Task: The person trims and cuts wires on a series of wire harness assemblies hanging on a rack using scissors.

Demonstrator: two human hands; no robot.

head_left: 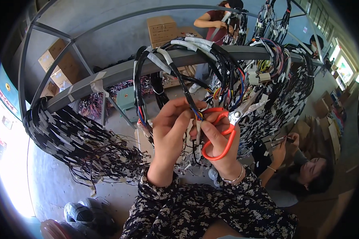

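My left hand (166,129) is closed, thumb and fingers pinching a black-taped wire harness (189,101) where its blue, yellow and other coloured wires come out. Close beside it, my right hand (224,145) grips the same wires between thumb and fingers. Scissors with orange-red handles (228,148) hang on that right hand, their metal blades pointing up and to the right, away from the wires. A pale connector or tape end (198,129) shows between my hands; its exact kind is hard to make out. The harness runs up toward a grey metal rail (123,68).
Thick bundles of black harnesses with white tags (79,139) hang at left, and more (283,103) at right. Cardboard boxes (162,30) stand behind the rail. One person (217,22) works across it; another person (295,175) sits close at right. Wrapped coils (83,213) lie lower left.
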